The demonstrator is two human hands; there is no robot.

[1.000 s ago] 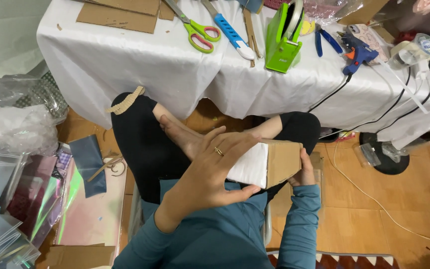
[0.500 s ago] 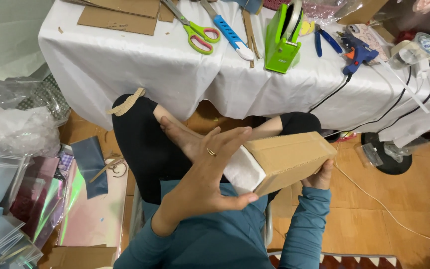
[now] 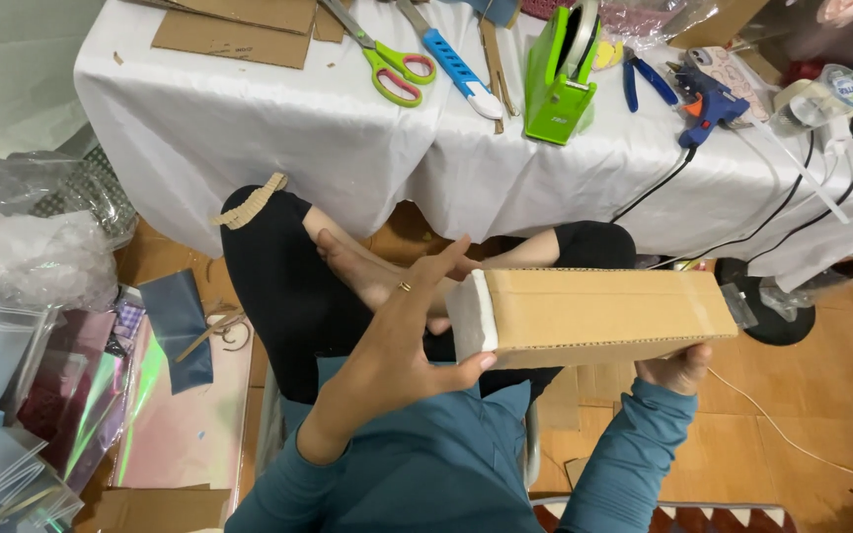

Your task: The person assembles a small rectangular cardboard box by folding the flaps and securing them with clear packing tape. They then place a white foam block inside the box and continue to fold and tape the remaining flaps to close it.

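1. We look down at our lap, seated cross-legged before a table draped in a white cloth [image 3: 278, 128]. A second ago the long cardboard box [image 3: 594, 316] showed us mostly its short end; it has since swung round and now lies level, its long brown side facing us, stretched from left to right above our knees.

2. That turn suggests we are looking the box over, or bringing a fresh face within reach.

3. Our left hand [image 3: 397, 345] is spread wide, fingers fanned upward. The palm sits against the box's white left end and the thumb hooks under its bottom corner. A ring shows on one finger.

4. Our right hand [image 3: 678, 370] props the box from beneath near its right end. Only the fingers show; we cannot tell how far they curl.

5. On the table, well apart from the box, lie green-handled scissors [image 3: 387, 64], a blue utility knife [image 3: 456, 64], a green tape dispenser [image 3: 560, 74], a blue glue gun [image 3: 708, 99] and flat cardboard sheets [image 3: 234, 35].

6. Clear plastic bags [image 3: 22, 247] and shiny film lie on the floor to our left.
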